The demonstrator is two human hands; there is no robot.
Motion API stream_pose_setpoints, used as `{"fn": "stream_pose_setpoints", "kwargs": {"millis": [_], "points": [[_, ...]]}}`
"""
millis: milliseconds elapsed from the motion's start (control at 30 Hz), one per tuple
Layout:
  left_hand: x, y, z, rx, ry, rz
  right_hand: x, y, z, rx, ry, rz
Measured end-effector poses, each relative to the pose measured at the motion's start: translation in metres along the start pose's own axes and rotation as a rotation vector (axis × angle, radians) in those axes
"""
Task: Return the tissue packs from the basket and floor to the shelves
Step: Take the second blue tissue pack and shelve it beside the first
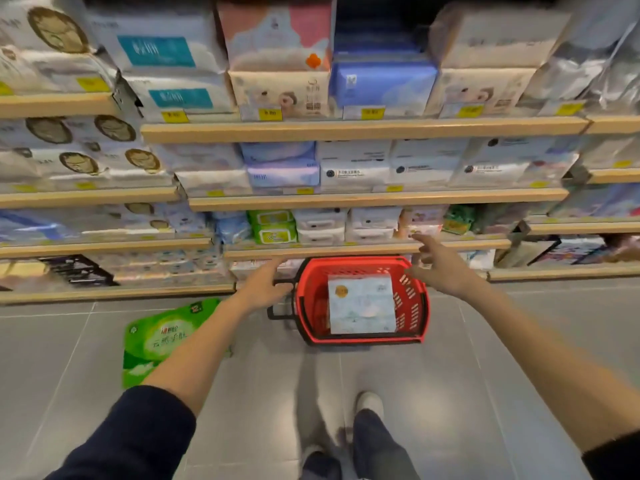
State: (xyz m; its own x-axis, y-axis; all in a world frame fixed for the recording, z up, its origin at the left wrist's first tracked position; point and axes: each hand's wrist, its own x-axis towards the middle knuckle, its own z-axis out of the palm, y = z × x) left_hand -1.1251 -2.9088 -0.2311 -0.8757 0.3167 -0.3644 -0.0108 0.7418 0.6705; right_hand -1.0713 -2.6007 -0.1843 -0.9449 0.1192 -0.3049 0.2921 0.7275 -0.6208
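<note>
Red plastic basket (412,308) stands on the grey floor (519,341) just before the lowest shelves (363,130). A pale tissue pack (362,303) with a gold round mark lies inside it, and whatever sits beneath is hidden. A green pack (156,336) lies flat on the floor to the left, its right edge covered by the left forearm. The left hand (265,285) hovers by the basket's left rim with relaxed fingers, holding nothing; contact with the black handle cannot be judged. The right hand (440,269) hangs spread and empty above the far right corner. Shelf labels and pack print are too blurred to read.
</note>
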Motion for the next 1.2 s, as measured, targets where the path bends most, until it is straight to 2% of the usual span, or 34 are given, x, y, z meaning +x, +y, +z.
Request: {"fn": "stream_pose_setpoints", "kwargs": {"millis": [200, 367, 600, 733, 1067, 1200], "points": [[0.036, -0.007, 0.058, -0.038, -0.089, -0.053, 0.026, 0.059, 0.025, 0.050, -0.062, 0.060], [0.082, -0.023, 0.115, -0.089, -0.131, -0.145, 0.065, 0.110, 0.034, -0.022, -0.135, 0.107], [0.127, -0.038, 0.165, 0.048, -0.146, -0.170, 0.119, 0.167, 0.058, -0.078, -0.271, 0.057], [0.161, -0.073, 0.195, 0.157, -0.202, -0.190, 0.153, 0.209, 0.097, -0.098, -0.301, 0.051], [0.291, -0.201, 0.318, 0.173, -0.227, -0.194, 0.269, 0.352, 0.243, -0.235, -0.339, 0.040], [0.330, -0.245, 0.356, 0.127, -0.285, -0.206, 0.303, 0.401, 0.288, -0.142, -0.372, 0.043]]}}
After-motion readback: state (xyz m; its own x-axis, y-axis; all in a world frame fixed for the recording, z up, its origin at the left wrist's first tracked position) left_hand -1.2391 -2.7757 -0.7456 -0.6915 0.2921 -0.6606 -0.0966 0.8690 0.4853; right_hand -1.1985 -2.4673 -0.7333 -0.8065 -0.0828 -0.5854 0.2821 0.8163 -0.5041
